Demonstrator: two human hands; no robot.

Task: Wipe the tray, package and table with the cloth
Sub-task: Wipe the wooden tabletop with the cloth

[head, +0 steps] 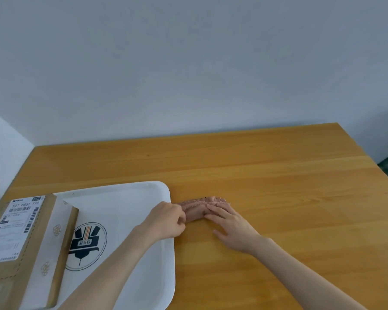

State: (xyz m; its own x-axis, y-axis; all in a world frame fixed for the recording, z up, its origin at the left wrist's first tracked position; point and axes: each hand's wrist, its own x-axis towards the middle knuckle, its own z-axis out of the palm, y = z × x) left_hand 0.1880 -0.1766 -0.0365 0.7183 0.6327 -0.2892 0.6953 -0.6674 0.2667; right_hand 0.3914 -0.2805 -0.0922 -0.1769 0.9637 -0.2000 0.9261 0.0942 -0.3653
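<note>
Cloth [196, 210], pinkish, lies bunched on the table [278, 175], just right of the tray [126, 198]. Left hand [166, 220] pinches its left end with curled fingers. Right hand [231, 224] presses flat on it, fingers straight. Package [27, 242] sits on the tray's left side. No wiped patch shows. Likely early: tray, package and table all seem left to do.
</note>
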